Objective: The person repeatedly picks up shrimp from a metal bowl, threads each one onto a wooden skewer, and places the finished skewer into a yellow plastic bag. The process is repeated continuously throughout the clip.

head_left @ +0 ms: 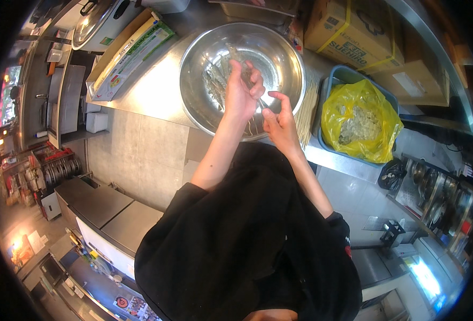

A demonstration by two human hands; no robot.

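A wide steel bowl [189,101] stands on the counter in front of me. Several grey, translucent raw shrimp [214,80] lie in its left part. Above the bowl, my left hand [242,93] has its fingers curled round a grey shrimp [261,103], with the palm turned up. Close beside it on the right, my right hand [281,120] pinches the near end of the same shrimp between thumb and fingers. Whether a thin stick is in that pinch as well, I cannot make out. A bundle of thin bamboo skewers [312,99] lies just right of the bowl.
Right of the skewers, a blue-grey tub [326,88] lined with a yellow plastic bag [390,120] holds pale, translucent lumps. Cardboard boxes [354,35] stand behind it. Left of the bowl lies a long open carton [132,61], near a lidded pot [95,24]. The counter edge runs before me.
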